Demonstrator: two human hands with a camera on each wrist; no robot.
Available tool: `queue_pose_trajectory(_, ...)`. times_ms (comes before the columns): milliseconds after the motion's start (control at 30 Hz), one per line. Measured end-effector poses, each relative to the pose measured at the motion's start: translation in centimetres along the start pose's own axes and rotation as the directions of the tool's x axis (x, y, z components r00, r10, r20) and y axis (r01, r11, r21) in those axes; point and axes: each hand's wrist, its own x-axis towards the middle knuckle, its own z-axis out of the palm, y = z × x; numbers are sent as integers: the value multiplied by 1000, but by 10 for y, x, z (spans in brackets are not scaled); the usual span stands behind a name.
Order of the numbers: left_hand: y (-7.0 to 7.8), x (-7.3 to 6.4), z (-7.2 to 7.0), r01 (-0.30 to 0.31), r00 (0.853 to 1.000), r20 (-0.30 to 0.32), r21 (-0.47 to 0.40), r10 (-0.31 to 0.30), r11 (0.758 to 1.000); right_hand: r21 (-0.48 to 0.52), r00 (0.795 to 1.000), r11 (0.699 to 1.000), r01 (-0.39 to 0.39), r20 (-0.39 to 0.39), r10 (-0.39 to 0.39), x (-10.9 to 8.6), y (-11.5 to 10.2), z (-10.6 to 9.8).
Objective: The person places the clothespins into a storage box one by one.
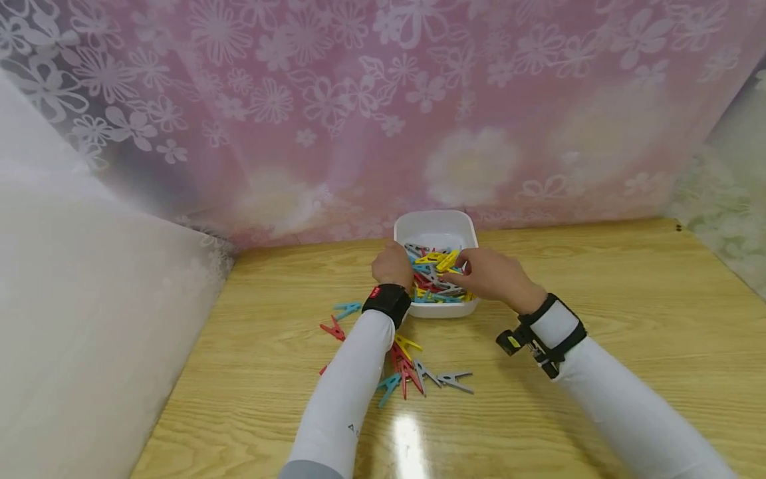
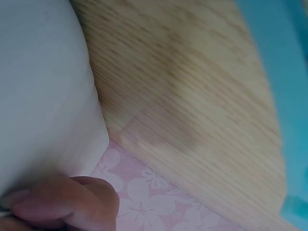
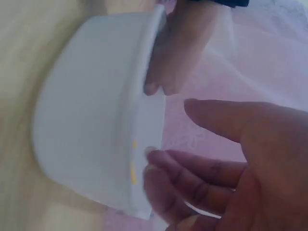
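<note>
A white plastic box [image 1: 435,310] holds a heap of plastic clothespins [image 1: 433,276] in yellow, red, blue and grey. My left hand [image 1: 393,265] is at its left rim, fingers bent over the edge. In the right wrist view that left hand [image 3: 180,53] reaches into the opening; what its fingertips touch is hidden. Over the right side of the box is my right hand [image 1: 493,274], near a yellow clothespin [image 1: 447,261]. The right wrist view shows this hand [image 3: 240,163] with loosely bent fingers, the thumb apart from them, and nothing in between.
Several loose clothespins [image 1: 405,374] in red, grey, blue and yellow lie on the wooden table [image 1: 568,412], in front of the box and under the left forearm. A blue clothespin [image 1: 347,309] lies left of the box. A pink flowered cloth [image 1: 335,133] hangs behind the table.
</note>
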Motion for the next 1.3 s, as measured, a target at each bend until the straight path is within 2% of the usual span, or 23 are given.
queue_pose_trajectory(200,1,0,0,-1,1000,-11,-8,1,1000,60,997,998,36,-76,-31,-14,7,7)
queue_pose_trajectory(333,0,-3,1,-6,1000,0,-40,6,999,103,995,993,55,-83,-47,-22,9,11)
queue_pose_trajectory(400,0,-4,1,-9,1000,1,-49,9,999,130,993,987,99,-75,-90,-27,10,16)
queue_pose_trajectory(467,0,-4,2,-11,1000,3,-48,11,999,154,985,973,173,-38,-170,-35,13,22)
queue_pose_trajectory(567,0,-5,3,-11,1000,-1,-35,11,999,178,950,940,292,62,-306,-50,17,35)
queue_pose_trajectory(667,1,-4,2,-10,1000,-2,-22,10,1000,205,916,920,333,161,-367,-66,20,49)
queue_pose_trajectory(767,2,-3,1,-3,1000,3,-14,3,1000,214,908,927,309,223,-355,-79,20,62)
queue_pose_trajectory(900,2,2,2,22,999,35,-3,-22,1000,194,904,934,300,254,-343,-88,16,75)
queue_pose_trajectory(1067,1,6,6,25,999,45,7,-25,1000,190,909,933,304,234,-344,-91,13,81)
queue_pose_trajectory(1300,2,-1,1,3,999,33,-10,-3,1000,185,925,937,298,188,-331,-97,16,83)
